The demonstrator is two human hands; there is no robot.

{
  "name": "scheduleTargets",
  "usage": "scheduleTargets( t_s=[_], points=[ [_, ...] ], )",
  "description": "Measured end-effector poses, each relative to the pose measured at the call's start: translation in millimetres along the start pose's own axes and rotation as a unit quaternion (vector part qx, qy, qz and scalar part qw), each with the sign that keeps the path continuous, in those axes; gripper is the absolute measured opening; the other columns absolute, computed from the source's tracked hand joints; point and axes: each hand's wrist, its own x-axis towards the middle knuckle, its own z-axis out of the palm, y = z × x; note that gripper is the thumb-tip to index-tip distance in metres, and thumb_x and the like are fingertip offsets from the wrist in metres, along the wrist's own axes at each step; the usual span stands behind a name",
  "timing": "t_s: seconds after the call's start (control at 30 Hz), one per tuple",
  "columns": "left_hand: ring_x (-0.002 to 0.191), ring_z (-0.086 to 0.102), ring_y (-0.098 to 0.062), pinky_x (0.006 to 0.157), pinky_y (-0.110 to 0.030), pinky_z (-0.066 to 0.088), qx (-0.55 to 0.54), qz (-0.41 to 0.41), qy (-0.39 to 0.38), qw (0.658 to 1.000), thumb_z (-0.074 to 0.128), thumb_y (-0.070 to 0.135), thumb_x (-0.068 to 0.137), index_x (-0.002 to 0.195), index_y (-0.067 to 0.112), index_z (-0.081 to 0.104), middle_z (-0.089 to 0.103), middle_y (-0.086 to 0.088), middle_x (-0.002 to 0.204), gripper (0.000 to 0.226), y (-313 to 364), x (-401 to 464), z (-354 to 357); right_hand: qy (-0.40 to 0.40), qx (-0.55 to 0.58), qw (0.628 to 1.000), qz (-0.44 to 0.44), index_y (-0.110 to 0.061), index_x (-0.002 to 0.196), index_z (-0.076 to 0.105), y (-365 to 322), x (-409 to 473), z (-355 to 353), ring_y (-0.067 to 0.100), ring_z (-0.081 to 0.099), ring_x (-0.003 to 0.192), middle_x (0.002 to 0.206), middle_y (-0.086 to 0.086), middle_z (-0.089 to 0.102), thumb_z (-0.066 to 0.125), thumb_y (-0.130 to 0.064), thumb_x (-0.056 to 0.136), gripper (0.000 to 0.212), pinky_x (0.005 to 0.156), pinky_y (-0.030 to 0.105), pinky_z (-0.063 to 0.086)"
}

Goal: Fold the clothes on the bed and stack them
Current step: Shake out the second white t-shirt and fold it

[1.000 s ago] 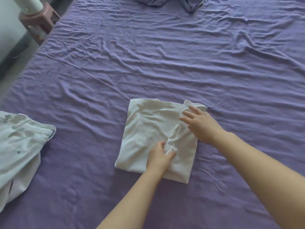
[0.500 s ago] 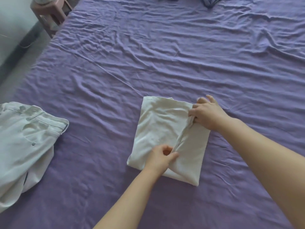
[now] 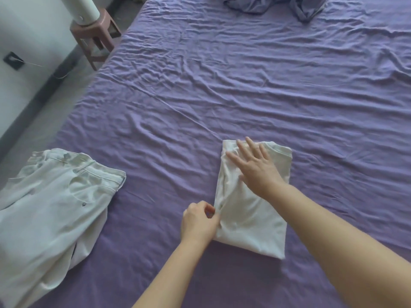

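Note:
A white garment (image 3: 249,210) lies folded into a narrow rectangle on the purple bed sheet (image 3: 222,96). My right hand (image 3: 253,165) rests flat on its upper half with fingers spread and straight. My left hand (image 3: 200,221) pinches the garment's left edge near its lower corner. Pale, off-white trousers (image 3: 44,207) lie loosely folded at the bed's left side. A crumpled lilac-grey garment (image 3: 275,4) sits at the far edge of the bed.
A pink stool (image 3: 97,36) with a white cylinder (image 3: 82,7) on it stands on the floor beyond the bed's left edge, beside a white wall. Wide wrinkled sheet stretches between the clothes.
Both hands carried the right flap of the white garment over to the left, narrowing it. My right hand let go of the flap and now lies flat on top. The view shifted left.

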Motion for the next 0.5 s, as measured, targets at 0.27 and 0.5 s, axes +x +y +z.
scheduleTargets(
  t_s=[0.27,0.5],
  points=[
    [0.127,0.043,-0.025,0.105,-0.034,0.036,-0.137,-0.002,-0.006,0.991,0.067,0.04,0.082,0.142,0.007,0.032,0.043,-0.012,0.138,0.077,51,34,10,0.089,0.305,0.876,0.363,-0.012,0.147,0.018,7,-87,41,0.036,0.033,0.13,0.144,0.017,0.034,0.066,-0.028,0.083,0.082,0.104,0.044,0.03],
    [0.086,0.068,-0.029,0.083,-0.047,0.054,-0.294,-0.086,-0.062,0.95,0.07,0.054,0.056,0.089,0.01,0.065,0.071,-0.008,0.092,0.055,70,37,16,0.149,0.448,0.787,0.397,-0.008,0.106,0.06,0,-93,35,0.027,0.057,0.095,0.102,0.009,0.064,0.064,-0.02,0.085,0.025,0.077,0.033,0.04]
  ],
)
